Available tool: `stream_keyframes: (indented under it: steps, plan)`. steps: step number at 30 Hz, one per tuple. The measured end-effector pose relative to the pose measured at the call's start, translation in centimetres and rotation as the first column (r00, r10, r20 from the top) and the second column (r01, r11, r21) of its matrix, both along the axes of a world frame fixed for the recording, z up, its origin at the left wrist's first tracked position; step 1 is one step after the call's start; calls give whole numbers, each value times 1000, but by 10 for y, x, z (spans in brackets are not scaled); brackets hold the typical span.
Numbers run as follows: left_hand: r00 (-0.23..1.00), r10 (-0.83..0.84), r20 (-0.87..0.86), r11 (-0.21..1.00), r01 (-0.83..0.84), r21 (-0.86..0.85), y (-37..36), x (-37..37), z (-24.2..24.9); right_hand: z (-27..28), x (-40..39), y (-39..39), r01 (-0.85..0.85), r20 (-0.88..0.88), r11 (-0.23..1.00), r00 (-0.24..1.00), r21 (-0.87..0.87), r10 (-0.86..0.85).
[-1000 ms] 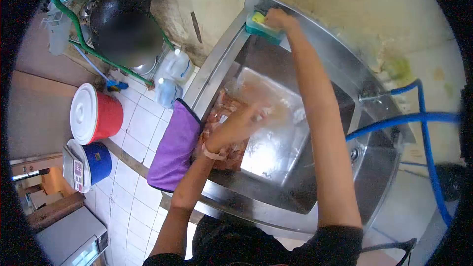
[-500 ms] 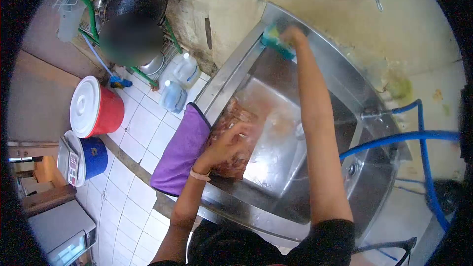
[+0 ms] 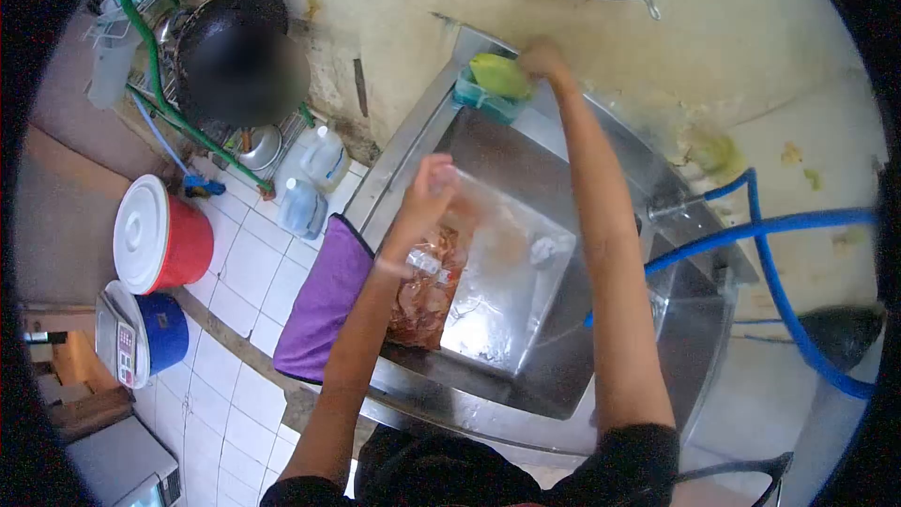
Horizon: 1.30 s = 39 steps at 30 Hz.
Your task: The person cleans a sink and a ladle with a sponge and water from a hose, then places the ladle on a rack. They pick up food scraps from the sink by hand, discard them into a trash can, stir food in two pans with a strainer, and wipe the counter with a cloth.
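My right hand (image 3: 542, 62) is at the sink's far corner, its fingers curled and blurred, next to a yellow-green sponge-like piece (image 3: 500, 76). That piece rests on a teal plastic holder (image 3: 486, 103). Whether my fingers grip anything is hidden. My left hand (image 3: 424, 204) hovers loosely open near the upper end of a slab of reddish meat (image 3: 422, 305), which carries a white label. The meat lies at the left side of a pale shallow tray (image 3: 497, 319) in the steel sink (image 3: 554, 394). A crumpled white bit (image 3: 544, 251) lies near the tray's right edge.
A purple cloth (image 3: 324, 310) hangs over the sink's left rim. Blue hoses (image 3: 779, 221) cross from the right. At left stand plastic jugs (image 3: 302, 208), a red bucket (image 3: 188, 244), a blue bucket (image 3: 164, 329) and a rack with a black wok (image 3: 235, 47).
My left hand has moved up from the middle of the meat, uncovering its label. My right hand has shifted off the sponge-like piece to its right side. The whole view has shifted slightly.
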<state>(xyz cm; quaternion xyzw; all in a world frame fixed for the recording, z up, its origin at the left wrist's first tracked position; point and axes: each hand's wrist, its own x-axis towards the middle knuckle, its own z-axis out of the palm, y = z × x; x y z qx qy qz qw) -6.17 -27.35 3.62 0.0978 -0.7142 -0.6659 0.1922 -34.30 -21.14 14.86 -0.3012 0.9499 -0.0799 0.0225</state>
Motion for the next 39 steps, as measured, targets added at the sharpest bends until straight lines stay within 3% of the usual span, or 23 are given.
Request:
stream_keyframes:
  steps: [1, 3, 5, 7, 9, 11, 13, 15, 17, 19, 21, 22, 23, 25, 26, 27, 28, 29, 30, 31, 33, 35, 39]
  plan:
    - [999, 42, -29, 999, -41, 18, -3, -25, -11, 13, 5, 5, 53, 187, 997, 981, -62, -41]
    - [996, 64, -61, 997, -62, 36, 1, -49, -3, 14, -1, 20, 50, 166, 981, 986, -187, -19]
    - [996, 22, 92, 922, -56, 383, 13, -58, 12, 17, 2, 44, 66, 145, 949, 989, -309, -21]
    - [994, -61, 90, 887, 13, 461, 33, -57, 30, 16, 36, 75, 109, 164, 732, 986, -672, 4]
    - [995, -90, -33, 657, 84, 749, 58, -58, 38, 13, 80, 114, 120, 219, 512, 966, -850, 137]
    - [976, -179, -125, 645, 212, 734, 92, -56, 48, 8, 133, 152, 142, 182, 398, 981, -906, 66]
    - [926, -307, -219, 573, 364, 734, 136, -42, 58, 5, 192, 195, 199, 235, 531, 972, -823, -1]
    - [939, -310, -150, 598, 315, 737, 189, -17, 69, -27, 233, 240, 178, 175, 481, 983, -858, -51]
    - [900, -433, -49, 645, 348, 680, 233, 6, 61, -30, 277, 295, 337, 337, 391, 939, -857, -71]
    - [846, -532, 38, 735, 439, 516, 285, 21, 54, -35, 307, 348, 603, 613, 144, 789, -785, 36]
    - [807, -590, -9, 790, 580, 198, 351, 32, 42, -37, 331, 402, 852, 803, -258, 518, -455, 296]
    - [794, -607, -29, 795, 607, -13, 379, 31, 29, -42, 334, 427, 855, 803, -247, 515, -456, 302]
    - [805, -593, -26, 805, 593, -14, 404, 24, 9, -50, 336, 455, 863, 809, -259, 499, -433, 310]
    - [884, -459, 89, 629, 394, -670, 455, 10, -29, -82, 327, 508, 879, 818, -256, 471, -403, 330]
    - [947, -316, 55, 622, 251, -742, 476, 13, -24, -111, 317, 537, 903, 814, -222, 428, -368, 392]
    - [954, -293, 70, 625, 246, -741, 500, 5, -55, -111, 308, 555, 921, 803, -185, 390, -343, 452]
    - [958, -223, 180, 862, 280, -424, 525, -5, -90, -112, 305, 575, 926, 868, -202, 372, -320, 330]
    - [925, -187, 331, 976, 213, -45, 540, 6, -122, -133, 304, 595, 944, 881, -177, 325, -279, 343]
    - [749, -554, 364, 750, 258, 610, 547, 17, -131, -164, 291, 615, 972, 918, -59, 232, -226, 322]
    - [736, -562, 376, 825, 471, 311, 563, 26, -275, -183, 279, 631, 981, 944, 67, 154, -181, 292]
    - [788, -470, 397, 879, 379, 288, 596, 30, -290, -189, 277, 649, 943, 950, 262, 129, -206, 283]
    - [871, -293, 395, 949, 212, 234, 632, 50, -298, -215, 264, 653, 897, 955, 326, 273, -297, 120]
    - [907, 50, 417, 987, -109, 119, 692, 168, -322, -217, 249, 669, 929, 995, 363, 39, -71, 94]
